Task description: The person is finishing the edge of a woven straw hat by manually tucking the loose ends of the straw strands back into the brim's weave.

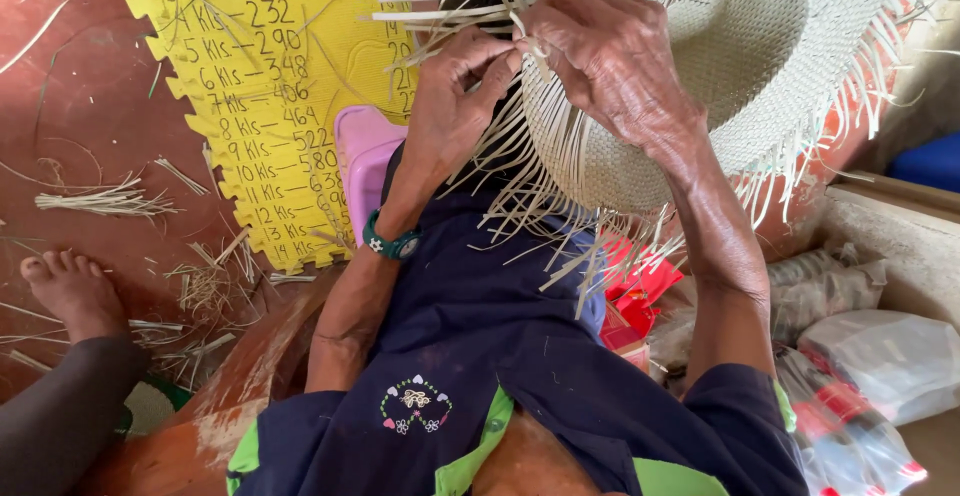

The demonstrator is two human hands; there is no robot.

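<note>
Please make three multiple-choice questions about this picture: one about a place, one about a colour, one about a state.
1. Where is the yellow foam mat?
A. on the red floor, left of the hands
B. on the lap
C. on the hat

2. What colour is the watch on the left wrist?
A. red
B. teal green
C. white

3. In what state is the brim of the straw hat?
A. trimmed smooth
B. loose strands sticking out
C. wrapped in cloth

Answers: 1 A, it lies flat on the floor. 2 B, the band is teal. 3 B, strands fan out where the left hand and right hand pinch them.
</note>
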